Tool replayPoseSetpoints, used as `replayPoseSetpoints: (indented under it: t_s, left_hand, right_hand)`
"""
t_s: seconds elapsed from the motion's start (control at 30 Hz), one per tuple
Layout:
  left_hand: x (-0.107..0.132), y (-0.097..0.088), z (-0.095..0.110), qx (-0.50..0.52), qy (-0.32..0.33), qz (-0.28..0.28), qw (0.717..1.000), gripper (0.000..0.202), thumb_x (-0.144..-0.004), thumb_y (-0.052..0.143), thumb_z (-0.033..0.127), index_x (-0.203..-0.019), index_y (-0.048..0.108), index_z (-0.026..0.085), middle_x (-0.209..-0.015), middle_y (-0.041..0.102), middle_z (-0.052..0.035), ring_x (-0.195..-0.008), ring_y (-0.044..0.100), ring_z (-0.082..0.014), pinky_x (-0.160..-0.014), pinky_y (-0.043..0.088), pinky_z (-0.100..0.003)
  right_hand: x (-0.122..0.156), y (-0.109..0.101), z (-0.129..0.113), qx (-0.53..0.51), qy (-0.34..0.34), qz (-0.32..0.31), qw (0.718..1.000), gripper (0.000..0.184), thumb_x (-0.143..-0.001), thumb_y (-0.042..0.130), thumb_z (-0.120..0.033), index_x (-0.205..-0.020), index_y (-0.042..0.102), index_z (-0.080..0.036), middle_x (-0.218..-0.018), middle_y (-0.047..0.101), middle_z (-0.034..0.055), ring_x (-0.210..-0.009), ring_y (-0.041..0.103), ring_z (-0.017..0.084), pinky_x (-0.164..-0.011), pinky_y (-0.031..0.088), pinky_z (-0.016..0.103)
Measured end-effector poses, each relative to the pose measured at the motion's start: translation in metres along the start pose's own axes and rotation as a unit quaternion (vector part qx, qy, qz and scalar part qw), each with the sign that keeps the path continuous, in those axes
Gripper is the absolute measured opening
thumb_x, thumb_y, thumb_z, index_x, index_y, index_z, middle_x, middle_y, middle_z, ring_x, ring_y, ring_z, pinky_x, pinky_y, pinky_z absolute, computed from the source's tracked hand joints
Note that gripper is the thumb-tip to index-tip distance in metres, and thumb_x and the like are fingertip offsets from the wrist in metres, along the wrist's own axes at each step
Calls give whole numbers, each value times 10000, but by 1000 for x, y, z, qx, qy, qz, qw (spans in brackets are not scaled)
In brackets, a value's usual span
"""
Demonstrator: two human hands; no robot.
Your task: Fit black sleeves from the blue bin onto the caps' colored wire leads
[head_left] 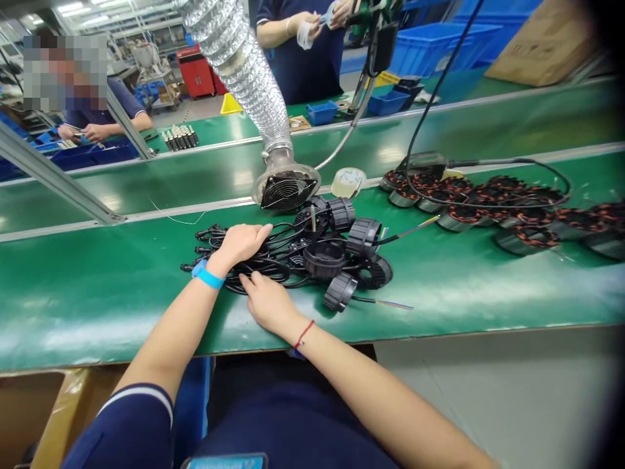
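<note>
On the green worktop lies a bundle of black cables (263, 266), with small connectors (188, 267) at its left end. Black round ribbed housings (325, 259) are heaped at the bundle's right end. My left hand (241, 244), with a blue wristband, reaches over the top of the cables and is closed on them; part of its fingers is hidden. At the near edge of the bundle my right hand (267, 301) has its fingers closed on the cables, their tips partly covered. Thin coloured wires (395, 305) stick out of a nearby housing (340, 291).
A silver duct with a round hood (286, 185) hangs just behind the housings, beside a tape roll (348, 182). Several copper-wound stators (525, 238) stand at the right, under a looped black cable (569, 189). Two co-workers (305, 52) work across the line.
</note>
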State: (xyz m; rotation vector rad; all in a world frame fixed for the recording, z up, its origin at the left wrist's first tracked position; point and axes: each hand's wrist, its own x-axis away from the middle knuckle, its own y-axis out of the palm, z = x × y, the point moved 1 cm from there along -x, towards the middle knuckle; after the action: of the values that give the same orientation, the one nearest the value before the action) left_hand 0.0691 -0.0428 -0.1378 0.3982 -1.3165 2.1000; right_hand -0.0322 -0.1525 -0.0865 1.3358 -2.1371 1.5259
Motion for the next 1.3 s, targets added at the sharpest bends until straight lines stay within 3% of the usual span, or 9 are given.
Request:
replayPoseSetpoints:
  t_s: [0.27,0.4,0.5,0.63,0.77,0.87,1.0,1.13,1.3]
  left_hand:
    - [80,-4,-72,-35,-26,13,999,537,-966,124,468,-761,509,155,-746,554,-51,-706,483,-192,-675,275,-327]
    - [111,-12,-98,24,-38,47,998,553,-974,173,456,-1013,607,115,-1027,609,-57,-963,540,-191,-870,369,-324]
    - [109,-28,-89,96,10,101,990,496,-972,318,435,-1264,515,86,-1268,507,-57,-1186,445,-150,-1044,308,-266]
    - [79,-47,-57,153,29,44,987,340,-938,397,350,-1092,598,122,-1056,599,-19,-938,536,-114,-834,399,-229]
    - [67,-44,-25,53,-4,-123,991,253,-929,387,253,-859,590,118,-849,612,-49,-745,531,-151,-613,307,-268]
    - [85,-29,-11,-34,-36,-67,997,348,-971,266,324,-991,564,146,-849,605,-71,-783,571,-211,-623,309,-304]
    - [113,-6,-8,-8,-8,-14,1000,395,-986,193,374,-1037,510,144,-821,569,-46,-789,553,-199,-688,390,-314]
    - [114,1,-15,42,-27,-23,998,426,-980,248,381,-1194,527,140,-996,626,-72,-932,599,-214,-786,437,-318]
    - [104,0,-27,187,-40,-28,981,426,-925,424,311,-1297,556,150,-1241,557,-42,-1150,535,-212,-948,422,-305]
  right_hand:
    - [-32,25,-78,-93,-160,-7,983,446,-928,173,-157,-1241,480,-78,-1021,499,114,-899,506,207,-717,503,385]
    - [-31,31,-101,-114,-183,-4,976,468,-917,219,-165,-1331,428,-99,-1034,501,110,-927,487,211,-781,491,395]
    - [-8,9,-97,-123,-198,-44,971,566,-886,382,-232,-1436,320,-113,-1132,490,121,-1027,463,231,-888,461,411]
    - [9,-55,-64,-231,-353,-62,905,387,-931,375,-294,-1257,552,-182,-1299,476,-16,-1140,486,121,-1027,412,273]
    - [-11,-107,-8,-282,-203,229,910,289,-819,406,-72,-1003,627,-106,-993,590,8,-957,528,77,-881,431,215]
    - [-23,-113,22,-136,-90,111,980,224,-858,424,-140,-958,625,-132,-966,576,8,-923,505,115,-846,405,275]
    - [-18,-106,34,42,-37,-10,998,338,-921,334,-222,-975,662,-162,-1000,589,17,-965,475,167,-909,373,339]
    - [-21,-103,33,134,5,-20,991,454,-919,263,-241,-1222,594,-171,-1037,589,53,-955,525,218,-835,398,392]
    - [-38,-101,40,55,-52,-10,997,672,-860,314,-146,-1518,175,-143,-1319,464,46,-1164,475,187,-1002,391,352]
